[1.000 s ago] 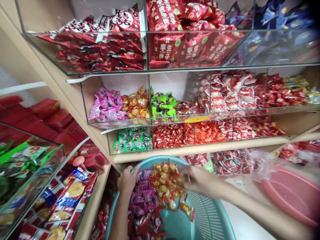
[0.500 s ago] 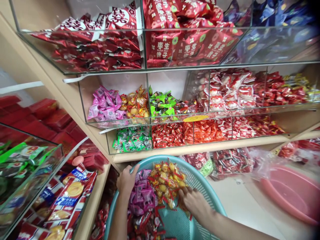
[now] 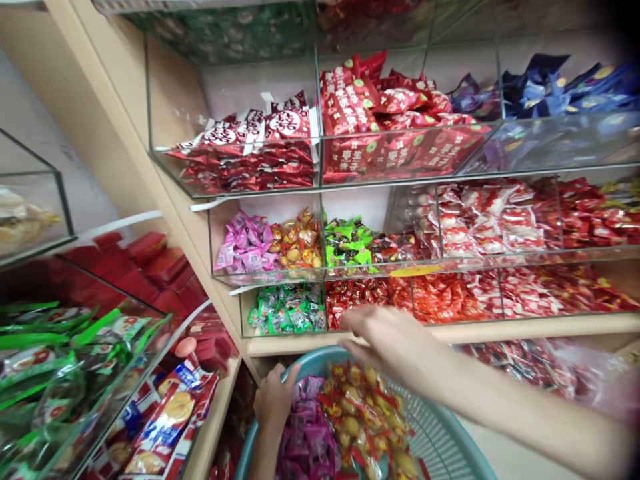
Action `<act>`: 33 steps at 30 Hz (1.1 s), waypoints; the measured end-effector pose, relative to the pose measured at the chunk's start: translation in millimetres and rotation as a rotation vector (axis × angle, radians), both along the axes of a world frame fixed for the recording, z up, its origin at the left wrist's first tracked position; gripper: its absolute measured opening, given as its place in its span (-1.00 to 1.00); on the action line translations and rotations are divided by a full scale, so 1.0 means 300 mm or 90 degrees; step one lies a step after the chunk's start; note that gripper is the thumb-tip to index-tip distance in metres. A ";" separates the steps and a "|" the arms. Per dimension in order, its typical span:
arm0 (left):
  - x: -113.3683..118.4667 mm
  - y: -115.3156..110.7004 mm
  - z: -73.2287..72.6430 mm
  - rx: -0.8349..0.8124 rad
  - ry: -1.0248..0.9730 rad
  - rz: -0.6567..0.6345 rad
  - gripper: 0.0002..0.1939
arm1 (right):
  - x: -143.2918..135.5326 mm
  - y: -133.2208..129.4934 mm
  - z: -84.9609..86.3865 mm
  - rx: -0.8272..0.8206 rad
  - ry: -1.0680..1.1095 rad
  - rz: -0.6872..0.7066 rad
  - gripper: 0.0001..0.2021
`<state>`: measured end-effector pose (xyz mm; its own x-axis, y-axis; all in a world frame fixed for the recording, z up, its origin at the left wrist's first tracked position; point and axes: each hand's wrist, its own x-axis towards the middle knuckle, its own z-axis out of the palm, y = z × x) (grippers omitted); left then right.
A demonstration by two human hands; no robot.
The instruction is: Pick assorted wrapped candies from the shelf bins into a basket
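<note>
My left hand is wrapped over the left side of the teal plastic basket, thumb on the rim. Purple-wrapped candies lie in the basket at the left. Beside them is a pile of clear-and-red packets with round yellow pieces. My right hand is raised over the basket's far rim, in front of the lowest bin row. It is slightly blurred, with fingers bent and thumb apart; nothing shows in it. The nearest bins hold red-wrapped candies and green-wrapped candies.
Glass-fronted shelves rise ahead, with purple candies, bright green packets and large red bags. At the left stand a bin of green packets and red boxes. Bagged candies lie under the shelf at right.
My right hand has left the yellow-piece packets in the basket and moved up toward the shelf. My left hand stays on the rim. The view has tilted upward and to the left.
</note>
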<state>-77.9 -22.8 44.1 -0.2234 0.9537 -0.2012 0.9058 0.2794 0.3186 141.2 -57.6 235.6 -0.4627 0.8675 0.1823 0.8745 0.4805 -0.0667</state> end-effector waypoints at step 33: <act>-0.005 0.005 0.000 0.001 -0.018 0.022 -0.47 | -0.266 0.420 0.329 0.182 -0.206 0.037 -0.72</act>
